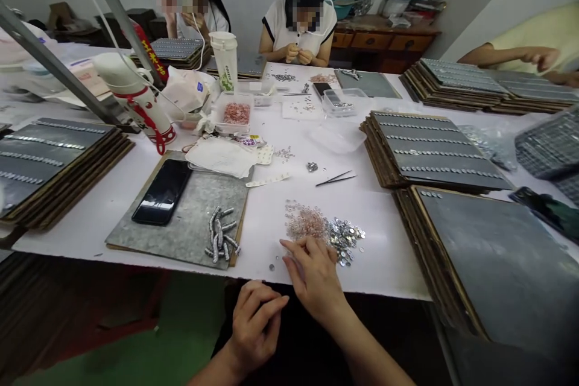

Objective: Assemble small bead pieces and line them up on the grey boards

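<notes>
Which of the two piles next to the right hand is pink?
The left one: the pink pile beside the right hand. The other, on its right, is the silver pile of shiny discs.

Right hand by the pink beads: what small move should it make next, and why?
It might pick up one of the pink beads: the right hand is at their near edge, and the left hand is curled close by.

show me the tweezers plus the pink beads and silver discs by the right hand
Tweezers (334,180), head view: near their middle
Pink beads (310,222), head view: pile's middle
Silver discs (345,239), head view: pile's middle
</notes>
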Action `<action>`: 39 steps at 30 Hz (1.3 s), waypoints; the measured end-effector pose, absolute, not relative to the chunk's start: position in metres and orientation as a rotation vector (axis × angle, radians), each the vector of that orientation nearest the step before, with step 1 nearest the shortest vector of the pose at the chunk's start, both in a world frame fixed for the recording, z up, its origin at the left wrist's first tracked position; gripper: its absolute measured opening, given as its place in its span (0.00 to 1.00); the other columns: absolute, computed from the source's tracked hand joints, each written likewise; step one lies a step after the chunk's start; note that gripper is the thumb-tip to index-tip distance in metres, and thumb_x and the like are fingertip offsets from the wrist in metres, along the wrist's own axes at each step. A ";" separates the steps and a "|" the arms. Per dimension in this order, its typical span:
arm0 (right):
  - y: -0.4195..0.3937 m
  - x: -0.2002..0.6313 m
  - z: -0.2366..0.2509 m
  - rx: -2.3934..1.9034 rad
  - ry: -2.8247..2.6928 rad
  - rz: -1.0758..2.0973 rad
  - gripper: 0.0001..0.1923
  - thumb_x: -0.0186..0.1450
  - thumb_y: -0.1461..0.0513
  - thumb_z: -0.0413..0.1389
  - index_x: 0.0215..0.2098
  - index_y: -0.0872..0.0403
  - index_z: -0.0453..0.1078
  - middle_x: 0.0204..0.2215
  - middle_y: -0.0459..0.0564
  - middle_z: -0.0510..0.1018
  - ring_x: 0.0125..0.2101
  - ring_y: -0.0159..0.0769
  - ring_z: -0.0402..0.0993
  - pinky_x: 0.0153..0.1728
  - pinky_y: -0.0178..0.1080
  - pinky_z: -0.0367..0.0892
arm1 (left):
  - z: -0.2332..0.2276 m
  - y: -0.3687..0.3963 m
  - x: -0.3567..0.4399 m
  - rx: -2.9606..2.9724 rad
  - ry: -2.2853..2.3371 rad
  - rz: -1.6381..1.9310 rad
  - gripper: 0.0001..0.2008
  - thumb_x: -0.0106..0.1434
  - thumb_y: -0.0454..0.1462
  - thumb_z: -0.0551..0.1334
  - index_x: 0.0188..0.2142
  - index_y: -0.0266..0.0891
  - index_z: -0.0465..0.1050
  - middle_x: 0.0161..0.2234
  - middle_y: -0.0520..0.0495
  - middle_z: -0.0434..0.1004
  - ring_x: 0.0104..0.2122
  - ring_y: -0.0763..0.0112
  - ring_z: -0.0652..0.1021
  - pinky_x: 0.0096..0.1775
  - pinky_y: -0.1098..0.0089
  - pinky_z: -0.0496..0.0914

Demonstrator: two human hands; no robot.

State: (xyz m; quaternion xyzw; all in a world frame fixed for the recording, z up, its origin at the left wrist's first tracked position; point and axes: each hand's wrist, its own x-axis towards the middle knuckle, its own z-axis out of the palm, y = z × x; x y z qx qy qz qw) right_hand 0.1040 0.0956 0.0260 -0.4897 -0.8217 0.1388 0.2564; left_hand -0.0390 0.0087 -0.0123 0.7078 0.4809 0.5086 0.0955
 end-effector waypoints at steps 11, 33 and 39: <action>0.097 0.095 0.025 -1.364 -2.211 0.350 0.03 0.63 0.60 0.58 0.37 0.49 0.72 0.33 0.47 0.73 0.37 0.37 0.67 0.41 0.44 0.52 | -0.012 0.013 -0.041 2.131 1.499 1.518 0.15 0.61 0.25 0.57 0.44 0.39 0.75 0.32 0.47 0.78 0.35 0.66 0.76 0.42 0.62 0.73; 0.035 0.141 0.031 -1.251 -1.877 0.937 0.09 0.68 0.60 0.49 0.30 0.50 0.65 0.29 0.46 0.70 0.34 0.36 0.67 0.38 0.41 0.61 | 0.007 0.011 -0.018 1.706 1.215 1.357 0.14 0.63 0.31 0.62 0.48 0.40 0.75 0.33 0.45 0.78 0.31 0.70 0.78 0.33 0.71 0.75; 0.024 0.144 0.029 -1.260 -1.859 0.961 0.07 0.68 0.60 0.50 0.31 0.50 0.66 0.30 0.46 0.71 0.34 0.35 0.67 0.38 0.40 0.60 | 0.010 0.004 -0.012 1.665 1.253 1.388 0.05 0.62 0.30 0.63 0.34 0.39 0.77 0.28 0.48 0.77 0.29 0.70 0.77 0.31 0.71 0.72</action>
